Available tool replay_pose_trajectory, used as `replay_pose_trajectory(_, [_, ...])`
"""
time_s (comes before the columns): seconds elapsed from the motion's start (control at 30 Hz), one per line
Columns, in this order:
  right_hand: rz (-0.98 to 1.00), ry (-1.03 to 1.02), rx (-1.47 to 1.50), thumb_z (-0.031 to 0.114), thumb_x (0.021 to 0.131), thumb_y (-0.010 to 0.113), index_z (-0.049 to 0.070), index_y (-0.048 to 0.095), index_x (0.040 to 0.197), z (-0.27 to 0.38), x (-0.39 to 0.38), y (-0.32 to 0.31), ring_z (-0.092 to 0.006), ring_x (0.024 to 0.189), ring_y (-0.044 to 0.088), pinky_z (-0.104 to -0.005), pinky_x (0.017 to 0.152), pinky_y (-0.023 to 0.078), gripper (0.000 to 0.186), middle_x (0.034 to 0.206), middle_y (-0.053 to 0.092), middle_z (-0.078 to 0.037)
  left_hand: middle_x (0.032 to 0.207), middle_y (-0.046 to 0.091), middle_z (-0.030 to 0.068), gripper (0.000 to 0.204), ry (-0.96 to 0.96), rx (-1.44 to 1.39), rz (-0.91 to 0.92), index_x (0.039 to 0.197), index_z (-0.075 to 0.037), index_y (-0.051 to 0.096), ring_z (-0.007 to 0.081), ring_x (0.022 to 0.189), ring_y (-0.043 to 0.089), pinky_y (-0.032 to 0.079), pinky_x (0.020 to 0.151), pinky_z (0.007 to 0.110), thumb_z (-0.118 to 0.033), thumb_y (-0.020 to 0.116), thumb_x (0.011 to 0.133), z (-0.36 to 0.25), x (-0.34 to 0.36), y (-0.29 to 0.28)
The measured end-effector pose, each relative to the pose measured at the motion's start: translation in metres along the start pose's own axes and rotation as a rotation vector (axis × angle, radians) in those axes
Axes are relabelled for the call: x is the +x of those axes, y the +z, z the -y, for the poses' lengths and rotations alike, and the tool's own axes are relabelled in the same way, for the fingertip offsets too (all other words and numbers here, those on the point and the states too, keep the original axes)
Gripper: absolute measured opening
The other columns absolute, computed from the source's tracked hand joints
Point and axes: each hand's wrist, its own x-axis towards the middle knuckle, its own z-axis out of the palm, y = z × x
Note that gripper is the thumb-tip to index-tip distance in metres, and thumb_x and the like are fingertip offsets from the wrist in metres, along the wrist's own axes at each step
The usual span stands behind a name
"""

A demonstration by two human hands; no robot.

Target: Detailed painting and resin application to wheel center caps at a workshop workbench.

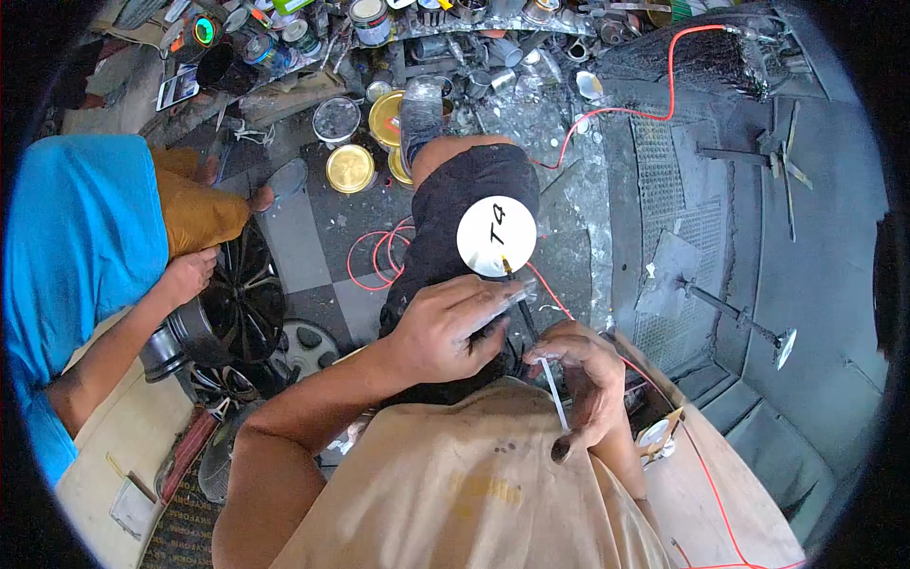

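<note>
wore a tan shirt (474, 493), nearest of all. just past it, curled the right hand (586, 375) around a thin stick (554, 391), seemingly pinching near the change from white to black; could not tell one piece from two joined. held the stick in front of the chest, above the lap, with its long axis slanting from lower right, close to the shirt, to upper left. pointed the yellow-tipped end away from the body, toward a white disc (495, 237); could not tell whether touching. laid the bent fingers of the left hand (450, 327) across the black length near that tip; could not tell pinching from mere resting. judged the step in hand as fine two-handed handling of the stick, calling next for a steady right hold and small left finger shifts. beyond the hands, showed the disc over dark shorts (474, 175). off to the left, noticed a co-worker's blue shirt (85, 228) and a black wheel (248, 294). farther out, saw a gold-lidded tin (351, 169), a red hose (670, 83) and, near the far edge, crowded cans (370, 24).
</note>
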Motion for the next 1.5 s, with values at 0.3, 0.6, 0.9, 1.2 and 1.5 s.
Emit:
replay_pose_trajectory(0.3, [-0.096, -0.218, -0.059, 0.061, 0.040, 0.092, 0.001, 0.062, 0.116, 0.012, -0.016, 0.002, -0.0320, 0.091, 0.065, -0.0432, 0.084, 0.050, 0.102, 0.104, 0.069, -0.015, 0.095, 0.069, 0.0176, 0.054, 0.077, -0.070, 0.029, 0.124, 0.005, 0.061, 0.0298, 0.070, 0.065, 0.055, 0.065, 0.035, 0.005, 0.069, 0.071, -0.031, 0.018, 0.005])
replay_pose_trajectory(0.6, [-0.506, -0.149, -0.387, 0.015, 0.072, 0.080, 0.000, 0.071, 0.101, -0.004, -0.034, 0.000, -0.0223, 0.071, 0.063, -0.0336, 0.066, 0.050, 0.035, 0.080, 0.067, -0.011, 0.103, 0.067, 0.0211, 0.061, -0.019, -0.015, 0.306, 0.138, 0.000, 0.050, 0.0359, 0.088, 0.067, 0.055, 0.078, 0.042, -0.012, 0.068, 0.081, -0.040, 0.027, 0.036])
replay_pose_trajectory(0.9, [-0.852, 0.027, -0.268, 0.019, 0.084, 0.074, -0.002, 0.069, 0.102, -0.037, -0.056, -0.016, -0.0149, 0.075, 0.064, -0.0278, 0.069, 0.050, 0.028, 0.085, 0.068, -0.010, 0.090, 0.068, 0.0151, 0.055, 0.185, 0.112, 0.126, 0.125, 0.001, 0.058, 0.0297, 0.077, 0.065, 0.053, 0.072, 0.038, -0.012, 0.076, 0.074, -0.024, 0.025, -0.001])
replay_pose_trajectory(1.2, [-1.128, -0.154, 0.356, 0.023, 0.099, 0.060, 0.004, 0.055, 0.097, -0.069, -0.064, -0.048, -0.0118, 0.060, 0.049, -0.0273, 0.059, 0.040, 0.020, 0.068, 0.052, -0.001, 0.143, 0.038, 0.0215, 0.096, -0.102, 0.506, 0.216, 0.138, 0.001, 0.041, 0.0404, 0.131, 0.038, 0.034, 0.112, 0.046, -0.017, 0.087, 0.056, -0.009, 0.064, -0.063])
replay_pose_trajectory(1.5, [-1.158, -0.127, 0.532, 0.006, 0.093, 0.062, 0.008, 0.053, 0.095, -0.073, -0.066, -0.056, -0.0094, 0.058, 0.040, -0.0258, 0.057, 0.035, 0.009, 0.068, 0.045, 0.003, 0.129, 0.045, 0.0186, 0.090, -0.166, 0.532, 0.306, 0.137, -0.002, 0.046, 0.0381, 0.127, 0.044, 0.038, 0.109, 0.044, -0.012, 0.084, 0.056, -0.002, 0.062, -0.060])
